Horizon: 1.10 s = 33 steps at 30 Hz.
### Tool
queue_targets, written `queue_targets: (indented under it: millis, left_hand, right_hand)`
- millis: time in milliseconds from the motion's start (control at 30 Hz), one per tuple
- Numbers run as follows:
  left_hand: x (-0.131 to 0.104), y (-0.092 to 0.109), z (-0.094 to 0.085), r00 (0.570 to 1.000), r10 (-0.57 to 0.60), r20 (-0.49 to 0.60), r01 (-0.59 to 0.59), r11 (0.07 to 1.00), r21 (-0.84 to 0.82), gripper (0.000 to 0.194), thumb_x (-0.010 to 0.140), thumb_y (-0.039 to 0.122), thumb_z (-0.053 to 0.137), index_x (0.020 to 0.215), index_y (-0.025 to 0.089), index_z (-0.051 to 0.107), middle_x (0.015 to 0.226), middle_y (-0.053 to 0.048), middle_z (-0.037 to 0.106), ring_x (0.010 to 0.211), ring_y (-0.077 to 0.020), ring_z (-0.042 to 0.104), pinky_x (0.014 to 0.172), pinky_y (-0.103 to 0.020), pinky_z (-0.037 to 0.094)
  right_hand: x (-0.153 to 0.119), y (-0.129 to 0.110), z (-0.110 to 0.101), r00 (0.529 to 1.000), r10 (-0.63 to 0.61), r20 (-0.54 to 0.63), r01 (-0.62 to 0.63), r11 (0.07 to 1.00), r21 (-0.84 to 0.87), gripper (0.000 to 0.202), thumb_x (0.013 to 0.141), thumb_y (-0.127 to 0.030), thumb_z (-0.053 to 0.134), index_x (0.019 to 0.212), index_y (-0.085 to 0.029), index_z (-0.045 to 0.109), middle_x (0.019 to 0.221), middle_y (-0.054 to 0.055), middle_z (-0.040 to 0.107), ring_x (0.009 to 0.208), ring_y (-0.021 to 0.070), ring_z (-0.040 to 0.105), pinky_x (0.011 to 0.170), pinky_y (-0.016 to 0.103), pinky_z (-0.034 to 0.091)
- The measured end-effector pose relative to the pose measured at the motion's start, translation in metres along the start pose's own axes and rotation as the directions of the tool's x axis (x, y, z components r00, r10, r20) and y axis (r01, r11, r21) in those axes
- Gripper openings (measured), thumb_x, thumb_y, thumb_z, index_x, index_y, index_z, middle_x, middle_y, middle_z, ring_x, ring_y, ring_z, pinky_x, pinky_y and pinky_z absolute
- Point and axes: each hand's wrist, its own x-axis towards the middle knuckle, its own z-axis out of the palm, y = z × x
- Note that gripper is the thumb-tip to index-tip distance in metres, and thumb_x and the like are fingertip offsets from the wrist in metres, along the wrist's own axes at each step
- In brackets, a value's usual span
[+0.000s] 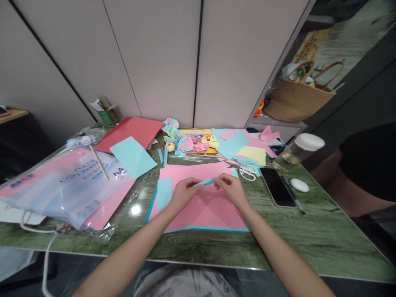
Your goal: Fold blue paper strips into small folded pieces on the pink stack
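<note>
A narrow folded strip of light blue paper [204, 182] is held between my two hands, above a large pink sheet [201, 210]. My left hand [185, 190] pinches its left end, and my right hand [229, 186] pinches the right end. Blue sheets show along the edges under the pink one. A light blue rectangle of paper [164, 193] lies on the pink sheet's left side, beside my left wrist. Scissors with white handles [247, 171] rest just beyond my right hand.
Paper flowers [186, 144] and cut scraps lie at the back. On the left are a plastic-wrapped paper pack [71, 177], a wooden stick [99, 162] and a red folder [133, 131]. On the right are a phone [276, 187], a pen [293, 195], a white oval object [299, 185] and a bottle [297, 150].
</note>
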Motion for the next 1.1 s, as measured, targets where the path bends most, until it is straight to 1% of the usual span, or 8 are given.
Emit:
queue_targets:
  millis: [133,300,433,600,700,867,1000,1100]
  left_hand:
    - [0.0002,0.0008,-0.0013,1.0,0.005,-0.013,-0.006,0.999,-0.036,0.026,0.066,0.036,0.059,0.083,0.017,0.061,0.074,-0.002,0.062,0.057,-0.0109,0.053,0.048,-0.02,0.039]
    - [-0.0013,0.0022,-0.0013,0.999,-0.035,0.016,0.036,0.997,-0.071,0.027,0.067,0.037,0.057,0.084,0.016,0.06,0.068,0.0,0.06,0.052,-0.0096,0.052,0.045,-0.019,0.039]
    - [-0.0023,0.0027,-0.0018,0.999,-0.043,0.03,0.045,0.997,-0.069,0.025,0.068,0.034,0.056,0.083,0.015,0.058,0.065,0.0,0.058,0.051,-0.0093,0.051,0.044,-0.019,0.039]
    - [-0.0023,0.0023,-0.003,1.0,-0.008,0.02,0.009,0.998,-0.055,0.023,0.068,0.033,0.055,0.08,0.015,0.059,0.064,0.0,0.058,0.052,-0.0096,0.051,0.043,-0.018,0.039]
    - [-0.0015,-0.0003,-0.0035,1.0,-0.015,0.025,0.016,0.998,-0.063,0.023,0.068,0.032,0.055,0.082,0.015,0.061,0.062,0.0,0.058,0.051,-0.0097,0.051,0.043,-0.018,0.038]
    - [0.001,-0.0053,-0.0057,0.992,-0.094,0.08,0.112,0.956,-0.27,0.029,0.066,0.025,0.057,0.093,0.015,0.062,0.067,-0.003,0.062,0.057,-0.0116,0.055,0.047,-0.019,0.039]
    - [0.0021,-0.0039,-0.0082,0.978,-0.143,0.154,0.201,0.847,-0.493,0.028,0.063,0.019,0.059,0.088,0.01,0.064,0.071,-0.008,0.065,0.065,-0.0155,0.06,0.06,-0.024,0.043]
    - [0.0021,-0.0024,-0.008,0.974,-0.141,0.176,0.217,0.801,-0.559,0.025,0.066,0.025,0.059,0.084,0.008,0.065,0.076,-0.01,0.066,0.072,-0.0189,0.061,0.068,-0.028,0.044]
  right_hand:
    - [0.0008,0.0028,0.0004,0.998,-0.021,0.06,0.02,1.0,0.013,0.025,0.072,-0.039,0.054,0.064,-0.016,0.058,0.057,0.001,0.059,0.056,0.0123,0.053,0.057,0.024,0.041]
    - [0.0018,0.007,0.0022,0.994,0.002,0.108,-0.021,0.986,0.168,0.023,0.07,-0.035,0.057,0.085,-0.017,0.058,0.07,0.002,0.062,0.062,0.0142,0.059,0.061,0.026,0.044]
    - [0.0005,0.007,0.0027,0.991,0.013,0.131,-0.032,0.989,0.148,0.022,0.071,-0.034,0.056,0.085,-0.017,0.057,0.062,0.001,0.061,0.057,0.0142,0.059,0.056,0.026,0.044]
    - [-0.0026,0.0039,0.0042,0.982,0.029,0.185,-0.051,0.992,0.113,0.025,0.072,-0.035,0.055,0.09,-0.018,0.056,0.064,0.001,0.061,0.06,0.0151,0.061,0.055,0.026,0.045]
    - [-0.0029,0.0041,0.0043,0.98,0.032,0.197,-0.05,0.995,0.086,0.021,0.071,-0.033,0.054,0.086,-0.018,0.055,0.064,0.001,0.06,0.061,0.0154,0.06,0.053,0.025,0.046]
    - [-0.0002,0.0054,0.0009,0.979,-0.028,0.201,0.006,0.994,0.108,0.01,0.073,-0.025,0.051,0.079,-0.018,0.054,0.065,0.0,0.058,0.061,0.0136,0.058,0.056,0.025,0.045]
    - [0.0013,0.0062,-0.0018,0.98,-0.05,0.192,0.025,0.991,0.129,0.008,0.072,-0.019,0.049,0.077,-0.018,0.055,0.065,-0.001,0.058,0.062,0.0131,0.057,0.059,0.026,0.044]
    - [0.001,0.0059,-0.0032,0.982,-0.046,0.182,0.024,0.992,0.125,0.008,0.07,-0.016,0.049,0.073,-0.017,0.056,0.063,-0.001,0.058,0.061,0.0129,0.057,0.062,0.026,0.043]
